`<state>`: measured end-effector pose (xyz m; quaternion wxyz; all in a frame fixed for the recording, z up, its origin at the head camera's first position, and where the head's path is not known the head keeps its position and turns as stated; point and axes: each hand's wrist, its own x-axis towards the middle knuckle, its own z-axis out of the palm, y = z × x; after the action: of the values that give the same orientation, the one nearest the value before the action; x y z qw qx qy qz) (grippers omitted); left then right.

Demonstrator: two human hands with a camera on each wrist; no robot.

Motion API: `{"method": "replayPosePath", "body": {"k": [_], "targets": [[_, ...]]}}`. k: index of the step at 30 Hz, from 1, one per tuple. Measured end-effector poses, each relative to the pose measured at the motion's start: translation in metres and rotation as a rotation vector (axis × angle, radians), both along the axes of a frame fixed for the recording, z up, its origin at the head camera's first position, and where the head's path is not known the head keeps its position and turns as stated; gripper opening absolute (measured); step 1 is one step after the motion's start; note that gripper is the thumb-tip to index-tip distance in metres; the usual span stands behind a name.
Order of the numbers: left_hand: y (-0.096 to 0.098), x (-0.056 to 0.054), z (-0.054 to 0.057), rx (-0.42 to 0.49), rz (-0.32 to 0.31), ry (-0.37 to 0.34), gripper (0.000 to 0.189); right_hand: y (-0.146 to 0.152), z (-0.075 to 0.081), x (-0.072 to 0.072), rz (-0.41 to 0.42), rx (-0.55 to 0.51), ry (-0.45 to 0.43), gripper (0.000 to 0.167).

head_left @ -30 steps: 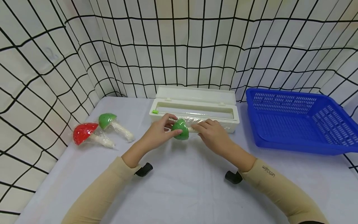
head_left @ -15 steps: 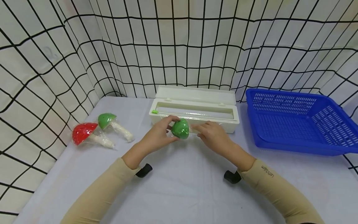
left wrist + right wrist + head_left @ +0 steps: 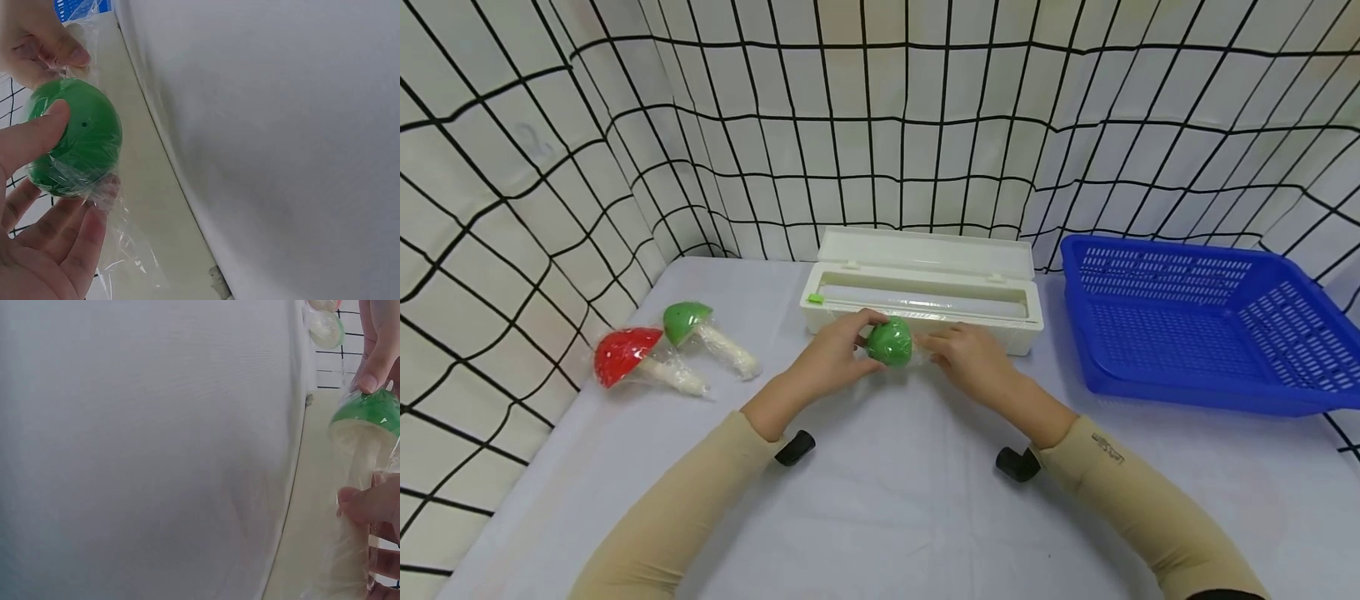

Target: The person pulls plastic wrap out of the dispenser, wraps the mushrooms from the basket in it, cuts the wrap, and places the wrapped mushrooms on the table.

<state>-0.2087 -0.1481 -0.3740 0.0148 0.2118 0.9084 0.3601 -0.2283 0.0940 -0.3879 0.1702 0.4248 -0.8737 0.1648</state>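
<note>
Between both hands is a toy mushroom with a green cap [image 3: 891, 342] and a pale stem [image 3: 359, 512], covered in clear plastic film [image 3: 128, 244]. My left hand [image 3: 835, 357] holds the cap, its thumb on one side and fingers on the other. My right hand [image 3: 973, 362] grips the film-covered stem with thumb and fingers. Just behind them sits a white cling film dispenser [image 3: 917, 327], lid raised, with a film roll [image 3: 925, 300] inside. Loose film trails below the cap in the left wrist view.
Two film-wrapped mushrooms, one with a red cap [image 3: 625, 354] and one with a green cap [image 3: 685, 322], lie on the left of the white-covered table [image 3: 887, 500]. A blue basket [image 3: 1187, 387] stands at the right. Black grid netting [image 3: 902, 125] encloses the back and left side.
The held mushroom has shifted slightly right and its cap has turned. My left hand has followed it, the fingers changing position on the cap. My right hand stays on the stem.
</note>
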Motion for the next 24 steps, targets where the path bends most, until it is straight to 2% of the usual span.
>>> {"method": "replayPosePath", "body": {"k": [7, 11, 19, 24], "targets": [[0.0032, -0.0024, 0.0013, -0.049, -0.032, 0.025, 0.057, -0.0017, -0.0047, -0.0013, -0.019, 0.029, 0.037, 0.029], [0.0037, -0.0032, 0.0034, -0.044, -0.053, 0.027, 0.054, -0.0012, -0.0072, -0.0002, -0.026, 0.028, 0.042, 0.031], [0.0048, -0.0044, 0.0072, -0.046, -0.043, -0.028, 0.055, 0.0, -0.0069, -0.0007, -0.008, 0.037, 0.006, 0.041], [0.0058, -0.0083, 0.0066, -0.04, -0.046, -0.077, 0.056, -0.0002, -0.0051, -0.0004, -0.033, 0.068, -0.01, 0.031]]}}
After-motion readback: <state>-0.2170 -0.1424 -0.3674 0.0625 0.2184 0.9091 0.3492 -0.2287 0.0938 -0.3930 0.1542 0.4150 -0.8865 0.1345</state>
